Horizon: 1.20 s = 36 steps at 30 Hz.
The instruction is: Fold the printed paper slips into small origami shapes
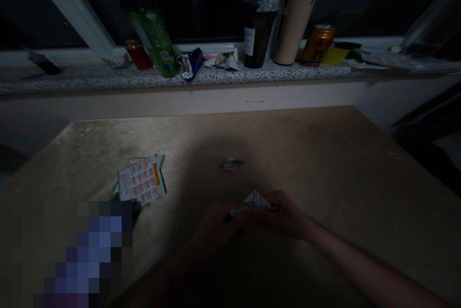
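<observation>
Low in the centre of the frame, the left hand (219, 226) and right hand (284, 214) meet, both pinched on a small folded paper (254, 201) just above the desk (324, 154). A crumpled scrap (232, 164) lies further up; printed sheets (142, 181) lie at centre left.

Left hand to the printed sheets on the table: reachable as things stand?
Probably yes: only bare table lies between left hand and printed sheets. It shares the folded paper with the right hand, so it isn't free.
</observation>
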Motion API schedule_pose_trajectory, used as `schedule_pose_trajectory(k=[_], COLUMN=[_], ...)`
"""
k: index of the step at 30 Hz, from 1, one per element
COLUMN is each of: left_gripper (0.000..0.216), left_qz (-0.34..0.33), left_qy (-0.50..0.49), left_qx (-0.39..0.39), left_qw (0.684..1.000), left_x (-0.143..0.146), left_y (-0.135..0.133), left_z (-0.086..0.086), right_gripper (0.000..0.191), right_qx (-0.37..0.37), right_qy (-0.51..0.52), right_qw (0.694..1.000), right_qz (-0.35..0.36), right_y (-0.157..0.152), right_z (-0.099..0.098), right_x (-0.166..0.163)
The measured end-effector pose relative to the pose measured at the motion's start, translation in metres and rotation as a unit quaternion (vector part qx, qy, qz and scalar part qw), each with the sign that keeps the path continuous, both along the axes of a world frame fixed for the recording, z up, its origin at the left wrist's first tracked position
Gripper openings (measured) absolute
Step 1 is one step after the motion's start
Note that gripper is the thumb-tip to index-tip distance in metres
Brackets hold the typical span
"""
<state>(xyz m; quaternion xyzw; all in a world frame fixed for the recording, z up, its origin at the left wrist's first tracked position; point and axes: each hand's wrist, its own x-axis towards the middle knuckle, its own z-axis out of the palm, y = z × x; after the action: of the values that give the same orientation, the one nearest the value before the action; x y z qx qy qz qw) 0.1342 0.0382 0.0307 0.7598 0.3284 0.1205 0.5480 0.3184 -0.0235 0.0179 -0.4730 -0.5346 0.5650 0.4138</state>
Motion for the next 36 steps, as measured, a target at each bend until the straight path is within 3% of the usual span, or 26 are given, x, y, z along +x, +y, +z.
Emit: schedule_pose_trajectory(k=[5, 14, 21, 28, 36], left_gripper=[0.043, 0.041, 0.039, 0.039, 0.036], left_qz=[-0.007, 0.065, 0.018, 0.087, 0.058], left_qy=[-0.018, -0.018, 0.004, -0.014, 0.018], left_qx=[-0.011, -0.039, -0.042, -0.077, -0.041], left_qw=[1.000, 0.997, 0.999, 0.993, 0.997], left_x=[0.0011, -0.0008, 0.0008, -0.0003, 0.0009], left_y=[-0.0005, -0.0023, 0.0005, -0.0005, -0.0005], left_z=[0.0035, 0.0013, 0.0045, 0.0003, 0.0056], right_gripper=[0.035, 0.041, 0.040, 0.040, 0.038], right_qx=[0.003, -0.012, -0.006, -0.008, -0.002], right_qy=[-0.008, -0.038, -0.017, -0.058, -0.042], right_qw=[1.000, 0.998, 0.999, 0.995, 0.998], right_qz=[0.004, -0.039, -0.034, -0.078, -0.055], right_y=[-0.0006, 0.0010, 0.0005, 0.0026, 0.0018], right_z=[0.0005, 0.0017, 0.0021, 0.0005, -0.0038], right_x=[-0.0015, -0.0033, -0.0035, -0.0027, 0.0008])
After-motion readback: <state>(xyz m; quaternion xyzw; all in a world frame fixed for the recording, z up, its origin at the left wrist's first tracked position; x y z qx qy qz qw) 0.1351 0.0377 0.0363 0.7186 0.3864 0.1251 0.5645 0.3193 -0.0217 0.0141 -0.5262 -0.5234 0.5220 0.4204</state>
